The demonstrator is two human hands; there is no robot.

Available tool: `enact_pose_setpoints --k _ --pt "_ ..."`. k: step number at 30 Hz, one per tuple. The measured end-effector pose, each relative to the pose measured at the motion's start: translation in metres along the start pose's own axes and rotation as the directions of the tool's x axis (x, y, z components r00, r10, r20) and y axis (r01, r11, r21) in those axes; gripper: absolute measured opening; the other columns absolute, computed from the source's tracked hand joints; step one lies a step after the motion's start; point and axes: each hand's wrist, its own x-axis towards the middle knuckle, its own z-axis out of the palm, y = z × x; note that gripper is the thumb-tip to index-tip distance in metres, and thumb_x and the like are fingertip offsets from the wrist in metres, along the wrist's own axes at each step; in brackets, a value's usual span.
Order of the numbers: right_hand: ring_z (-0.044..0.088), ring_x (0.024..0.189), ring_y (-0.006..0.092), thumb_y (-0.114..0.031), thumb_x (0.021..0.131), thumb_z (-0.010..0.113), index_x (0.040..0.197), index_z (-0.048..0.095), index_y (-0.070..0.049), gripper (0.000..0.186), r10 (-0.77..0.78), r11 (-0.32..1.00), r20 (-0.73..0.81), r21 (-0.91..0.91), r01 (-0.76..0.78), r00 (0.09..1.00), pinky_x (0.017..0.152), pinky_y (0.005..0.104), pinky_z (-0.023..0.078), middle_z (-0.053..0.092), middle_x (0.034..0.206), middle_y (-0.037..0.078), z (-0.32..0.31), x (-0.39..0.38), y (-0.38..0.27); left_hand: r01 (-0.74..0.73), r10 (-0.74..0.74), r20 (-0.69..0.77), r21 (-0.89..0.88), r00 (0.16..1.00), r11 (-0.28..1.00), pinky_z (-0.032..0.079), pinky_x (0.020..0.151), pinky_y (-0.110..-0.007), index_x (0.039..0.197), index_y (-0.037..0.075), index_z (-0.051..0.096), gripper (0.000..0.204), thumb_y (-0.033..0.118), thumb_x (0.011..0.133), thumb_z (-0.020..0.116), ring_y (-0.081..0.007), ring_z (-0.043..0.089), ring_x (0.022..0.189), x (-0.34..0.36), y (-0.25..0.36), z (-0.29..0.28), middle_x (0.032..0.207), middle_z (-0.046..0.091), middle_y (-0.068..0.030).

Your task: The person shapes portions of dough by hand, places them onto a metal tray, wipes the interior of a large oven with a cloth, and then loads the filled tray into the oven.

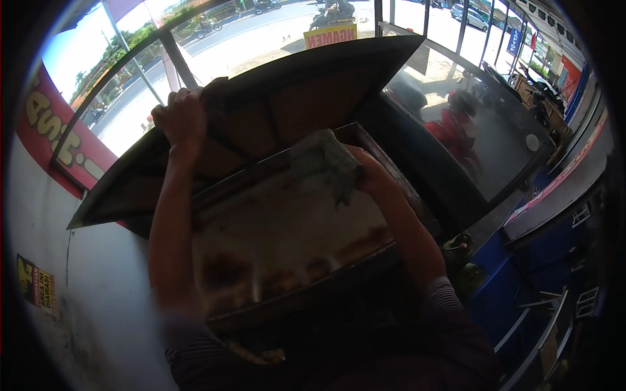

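Note:
My left hand (180,118) is closed round the upper edge of a large dark lid (306,107), which stands tilted up. Under the lid lies a wide rectangular metal pan (280,225), with brown burnt-looking stains along its near side. My right hand (373,171) grips a greyish checked cloth (323,159) at the far right part of the pan. The cloth hangs in folds and covers part of the pan's far rim; its underside is hidden.
A glass panel (469,124) stands beyond and to the right, a white wall (104,280) at left. Green round things (466,277) sit right of the pan, near a blue surface (502,267). A street with vehicles lies beyond the glass.

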Motion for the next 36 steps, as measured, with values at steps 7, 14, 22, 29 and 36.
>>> enact_pose_setpoints --k 7,14,22,29,36 --pt "0.062 0.092 0.0382 -0.01 0.085 0.058 0.116 0.065 -0.006 0.032 -0.432 -0.15 -0.334 -0.89 -0.432 0.838 0.078 0.0459 0.049 0.064 0.097 0.021 -0.203 -0.178 0.162 0.036 -0.037 0.061 0.016 0.997 0.999 0.037 0.088 -0.053 0.108 0.021 0.07 0.022 0.03 0.094 0.055 -0.0217 0.062 0.107 0.051 0.016 0.028 0.106 0.069 -0.0006" --pt "0.046 0.106 0.0354 -0.02 0.085 0.061 0.129 0.052 0.002 0.05 -0.464 -0.357 -0.257 -0.821 -0.445 0.847 0.086 0.0455 0.04 0.046 0.113 0.02 -0.188 -0.225 0.254 -0.105 0.11 0.059 -0.077 0.992 0.991 0.049 0.086 -0.046 0.122 0.011 0.066 0.051 0.052 0.096 0.048 -0.038 0.064 0.102 0.104 -0.136 0.129 0.11 0.068 -0.0188" --pt "0.057 0.088 0.0333 -0.026 0.09 0.06 0.103 0.059 -0.008 0.023 -0.784 0.176 -0.578 -0.558 -0.811 0.228 0.079 0.0478 0.043 0.057 0.094 0.013 -0.283 -0.288 0.156 0.022 0.036 0.251 -0.226 0.967 0.974 0.048 0.089 -0.042 0.128 0.009 0.061 0.054 0.051 0.098 0.043 -0.0345 0.065 0.101 0.139 -0.125 0.159 0.111 0.069 -0.016" --pt "0.058 0.069 0.0125 -0.01 0.089 0.056 0.119 0.069 -0.011 0.033 -0.26 0.787 -0.937 -0.345 -0.512 0.232 0.058 0.0305 0.047 0.071 0.092 0.008 -0.532 -0.339 0.158 0.012 0.014 0.29 -0.085 0.957 0.996 0.046 0.092 -0.042 0.131 0.008 0.059 0.054 0.048 0.099 0.043 -0.0353 0.063 0.107 0.143 -0.172 0.167 0.117 0.066 -0.0169" --pt "0.066 0.076 0.0153 -0.006 0.08 0.057 0.121 0.069 -0.018 0.044 0.018 0.534 -0.944 -0.27 -0.801 0.33 0.068 0.0317 0.054 0.071 0.109 0.012 -0.574 -0.311 0.133 0.015 -0.036 0.332 0.066 0.943 0.998 0.045 0.096 -0.041 0.134 0.006 0.056 0.053 0.046 0.1 0.042 -0.036 0.061 0.112 0.162 -0.17 0.136 0.122 0.064 -0.0178"
